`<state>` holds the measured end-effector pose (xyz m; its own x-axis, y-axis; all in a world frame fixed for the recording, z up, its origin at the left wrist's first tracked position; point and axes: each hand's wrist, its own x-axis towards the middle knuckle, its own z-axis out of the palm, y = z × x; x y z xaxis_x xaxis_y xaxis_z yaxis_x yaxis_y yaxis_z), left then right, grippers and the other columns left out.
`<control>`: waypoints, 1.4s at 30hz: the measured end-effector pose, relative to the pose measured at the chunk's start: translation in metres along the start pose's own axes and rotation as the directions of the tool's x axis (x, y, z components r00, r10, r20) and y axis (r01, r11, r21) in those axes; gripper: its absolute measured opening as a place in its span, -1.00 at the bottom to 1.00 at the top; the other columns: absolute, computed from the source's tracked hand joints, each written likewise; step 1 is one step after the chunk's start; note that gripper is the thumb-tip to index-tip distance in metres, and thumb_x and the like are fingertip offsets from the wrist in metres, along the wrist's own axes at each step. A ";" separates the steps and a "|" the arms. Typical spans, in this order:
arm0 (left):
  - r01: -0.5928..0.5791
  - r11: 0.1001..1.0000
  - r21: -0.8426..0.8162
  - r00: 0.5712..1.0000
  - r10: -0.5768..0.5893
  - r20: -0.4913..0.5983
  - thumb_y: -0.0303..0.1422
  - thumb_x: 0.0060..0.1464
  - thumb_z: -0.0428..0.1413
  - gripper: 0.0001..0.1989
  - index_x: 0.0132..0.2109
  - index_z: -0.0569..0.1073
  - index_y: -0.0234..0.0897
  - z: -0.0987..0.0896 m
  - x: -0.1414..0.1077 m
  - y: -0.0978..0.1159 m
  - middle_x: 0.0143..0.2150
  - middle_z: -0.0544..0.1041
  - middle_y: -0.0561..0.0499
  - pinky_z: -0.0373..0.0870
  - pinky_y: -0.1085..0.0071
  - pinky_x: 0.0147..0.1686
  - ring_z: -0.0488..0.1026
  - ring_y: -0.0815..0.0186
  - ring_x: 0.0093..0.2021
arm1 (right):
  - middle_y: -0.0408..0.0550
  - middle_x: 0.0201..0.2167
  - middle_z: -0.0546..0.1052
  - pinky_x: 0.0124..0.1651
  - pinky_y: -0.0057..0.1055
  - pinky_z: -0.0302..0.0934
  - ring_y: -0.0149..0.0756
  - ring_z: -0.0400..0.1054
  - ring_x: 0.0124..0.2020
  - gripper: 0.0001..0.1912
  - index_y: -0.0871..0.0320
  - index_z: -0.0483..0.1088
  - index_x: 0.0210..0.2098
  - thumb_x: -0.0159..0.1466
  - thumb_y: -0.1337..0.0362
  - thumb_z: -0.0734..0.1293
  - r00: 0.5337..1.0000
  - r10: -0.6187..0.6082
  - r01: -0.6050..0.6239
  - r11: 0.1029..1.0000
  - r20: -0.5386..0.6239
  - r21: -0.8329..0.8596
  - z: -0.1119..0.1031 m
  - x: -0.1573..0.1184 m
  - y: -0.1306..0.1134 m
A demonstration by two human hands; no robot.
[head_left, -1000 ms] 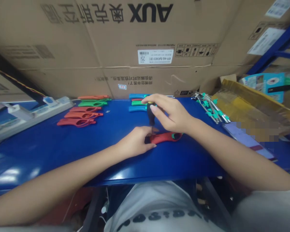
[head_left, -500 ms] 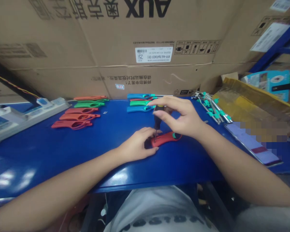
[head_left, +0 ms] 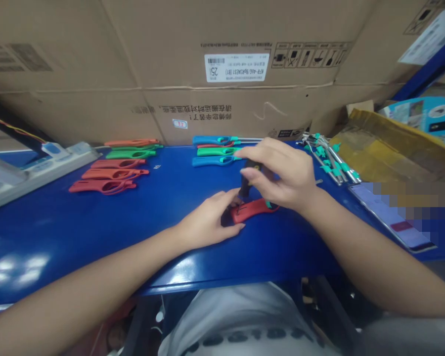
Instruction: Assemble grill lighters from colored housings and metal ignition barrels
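Observation:
My right hand [head_left: 287,173] grips a black screwdriver [head_left: 245,187] by its handle, fingers curled around the top. The screwdriver leans over the left part of a red lighter casing [head_left: 250,211]; whether its tip touches cannot be made out. That casing lies on the blue table, with a green piece showing at its right end, partly behind my right hand. My left hand [head_left: 211,217] holds the casing's left end, thumb on the near side and fingers on the far side.
Red, orange and green lighter casings [head_left: 114,174] lie at left, beside a white power strip [head_left: 44,170]. Blue and green lighters [head_left: 212,161] sit at the back. Metal tubes with green pieces [head_left: 332,160], a phone [head_left: 393,217] and a yellow-taped carton [head_left: 396,148] are right. A large cardboard box [head_left: 163,59] stands behind.
The screwdriver now leans more, its handle shifted slightly right with my right hand. My left hand still holds the red casing. The camera view has tilted down a little.

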<state>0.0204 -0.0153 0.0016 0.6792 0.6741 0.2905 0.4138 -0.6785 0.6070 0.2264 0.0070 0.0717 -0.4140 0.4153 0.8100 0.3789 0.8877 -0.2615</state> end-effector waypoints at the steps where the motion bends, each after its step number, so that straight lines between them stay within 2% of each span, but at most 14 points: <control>1: -0.010 1.000 0.004 1.000 0.010 -0.004 -0.31 0.12 0.26 -0.62 0.04 0.34 -0.21 0.000 0.000 0.001 -0.05 0.55 -0.05 0.48 0.24 -0.05 0.52 0.18 -0.10 | 0.02 -0.04 0.59 -0.15 -0.29 0.47 -0.25 0.51 -0.20 -0.68 0.07 0.52 0.05 0.44 0.10 0.26 0.999 0.036 -0.037 0.999 0.030 0.039 0.001 -0.001 0.000; 3: -0.023 1.000 0.009 1.000 0.023 -0.002 -0.30 0.15 0.24 -0.65 0.03 0.34 -0.22 -0.001 0.000 0.002 -0.06 0.55 -0.06 0.47 0.26 -0.06 0.52 0.19 -0.10 | 0.00 0.06 0.55 -0.27 -0.37 0.47 -0.36 0.50 -0.30 -0.61 0.04 0.42 0.19 0.51 0.14 0.12 0.985 0.123 -0.144 0.974 0.124 0.177 0.003 -0.001 -0.001; 5: -0.025 1.000 0.012 1.000 0.025 0.009 -0.31 0.17 0.23 -0.66 0.04 0.33 -0.23 -0.001 0.000 0.002 -0.04 0.54 -0.07 0.47 0.26 -0.05 0.51 0.19 -0.08 | -0.04 -0.02 0.57 -0.38 -0.43 0.44 -0.44 0.46 -0.42 -0.62 0.03 0.40 0.20 0.51 0.12 0.13 0.971 0.169 -0.208 0.944 0.168 0.254 0.004 -0.001 -0.002; 9: -0.013 1.000 0.019 1.000 0.012 0.025 -0.32 0.18 0.21 -0.67 0.05 0.33 -0.22 0.000 -0.001 0.003 -0.05 0.54 -0.07 0.47 0.24 -0.07 0.52 0.18 -0.09 | -0.05 -0.23 0.59 -0.24 -0.32 0.45 -0.29 0.47 -0.33 -0.66 0.06 0.54 -0.03 0.33 0.01 0.39 0.998 0.061 -0.063 0.996 0.035 0.061 0.004 -0.001 0.001; 12: -0.018 1.000 -0.003 0.999 0.018 0.027 -0.33 0.20 0.20 -0.65 0.08 0.33 -0.22 0.000 -0.001 0.002 -0.02 0.54 -0.08 0.47 0.25 -0.05 0.51 0.18 -0.07 | 0.02 -0.11 0.59 -0.10 -0.25 0.45 -0.21 0.50 -0.14 -0.66 0.07 0.51 0.06 0.44 0.08 0.26 0.999 0.012 -0.014 0.999 0.048 0.050 0.002 0.000 -0.001; 15: -0.028 1.000 -0.014 0.999 0.028 0.032 -0.35 0.20 0.20 -0.57 0.17 0.30 -0.23 0.000 -0.001 0.002 0.02 0.54 -0.07 0.46 0.25 0.00 0.50 0.19 -0.05 | 0.00 -0.08 0.59 -0.13 -0.31 0.45 -0.30 0.51 -0.17 -0.63 0.12 0.44 0.16 0.51 0.20 0.11 0.990 0.064 -0.087 0.980 0.126 0.180 0.001 0.002 -0.005; 19: -0.024 1.000 0.012 0.999 0.023 0.022 -0.33 0.19 0.22 -0.62 0.10 0.32 -0.23 0.000 -0.001 0.002 -0.05 0.54 -0.06 0.47 0.26 -0.07 0.51 0.18 -0.09 | -0.04 -0.26 0.59 -0.19 -0.35 0.43 -0.33 0.48 -0.30 -0.70 0.15 0.52 -0.01 0.39 0.10 0.35 0.999 -0.019 0.018 0.999 0.031 0.032 0.000 0.001 0.000; 22: -0.010 1.000 0.024 1.000 0.009 0.024 -0.32 0.19 0.22 -0.65 0.07 0.34 -0.23 0.000 -0.001 0.003 -0.07 0.55 -0.07 0.46 0.25 -0.09 0.51 0.16 -0.10 | 0.00 -0.21 0.59 -0.12 -0.31 0.43 -0.28 0.49 -0.21 -0.70 0.15 0.53 -0.03 0.40 0.10 0.31 0.994 -0.111 0.111 0.992 0.006 -0.057 -0.002 0.000 0.003; 25: -0.019 1.000 0.015 0.999 0.018 0.028 -0.34 0.20 0.21 -0.65 0.09 0.35 -0.23 0.000 0.000 0.003 -0.03 0.54 -0.07 0.45 0.26 -0.07 0.51 0.18 -0.09 | 0.02 -0.08 0.59 -0.07 -0.31 0.43 -0.34 0.50 -0.19 -0.63 0.16 0.47 0.10 0.50 0.21 0.12 0.992 -0.063 0.053 0.995 0.113 0.090 -0.005 0.003 0.001; 27: -0.032 0.999 0.016 0.999 0.031 0.029 -0.35 0.19 0.21 -0.64 0.09 0.34 -0.24 0.000 -0.001 0.002 -0.03 0.54 -0.07 0.45 0.26 -0.06 0.51 0.18 -0.08 | -0.03 -0.14 0.61 -0.12 -0.35 0.43 -0.41 0.48 -0.30 -0.65 0.16 0.48 0.09 0.50 0.21 0.15 0.986 -0.029 0.002 0.987 0.164 0.159 -0.006 0.004 -0.002; 31: -0.052 0.998 0.038 0.999 0.052 0.015 -0.35 0.18 0.22 -0.68 0.04 0.35 -0.23 0.000 -0.001 0.000 -0.10 0.54 -0.04 0.44 0.29 -0.12 0.49 0.20 -0.14 | -0.06 -0.27 0.61 -0.15 -0.36 0.42 -0.36 0.47 -0.31 -0.70 0.15 0.55 -0.09 0.36 0.07 0.38 0.995 -0.085 0.084 0.996 0.046 0.027 -0.005 0.004 -0.003; 34: -0.068 0.997 0.039 0.998 0.068 0.006 -0.35 0.19 0.23 -0.69 0.04 0.36 -0.23 0.001 -0.001 0.000 -0.11 0.54 -0.02 0.43 0.31 -0.11 0.48 0.22 -0.15 | 0.02 -0.10 0.61 -0.05 -0.31 0.42 -0.31 0.50 -0.16 -0.66 0.16 0.49 0.08 0.45 0.15 0.24 0.994 -0.073 0.068 0.996 0.083 0.057 -0.004 0.002 -0.005; 38: -0.061 0.997 0.053 0.998 0.060 0.014 -0.36 0.18 0.24 -0.69 0.03 0.38 -0.24 0.001 0.000 0.000 -0.16 0.53 -0.01 0.43 0.32 -0.14 0.47 0.24 -0.19 | -0.01 -0.13 0.62 -0.19 -0.40 0.44 -0.40 0.49 -0.31 -0.68 0.18 0.47 0.10 0.47 0.22 0.21 0.989 0.026 -0.056 0.978 0.145 0.202 -0.003 0.002 -0.005; 42: -0.060 0.997 0.055 0.998 0.058 0.023 -0.34 0.18 0.22 -0.71 0.03 0.40 -0.25 0.001 0.000 0.000 -0.13 0.54 -0.04 0.43 0.29 -0.11 0.48 0.21 -0.15 | -0.03 -0.20 0.64 -0.12 -0.37 0.45 -0.33 0.52 -0.25 -0.74 0.14 0.55 -0.05 0.35 0.13 0.39 0.992 -0.121 0.120 0.992 0.045 0.038 -0.006 0.003 -0.002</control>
<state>0.0206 -0.0154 0.0009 0.7160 0.6264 0.3083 0.4056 -0.7326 0.5466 0.2293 0.0053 0.0777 -0.4935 0.3129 0.8115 0.2950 0.9380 -0.1822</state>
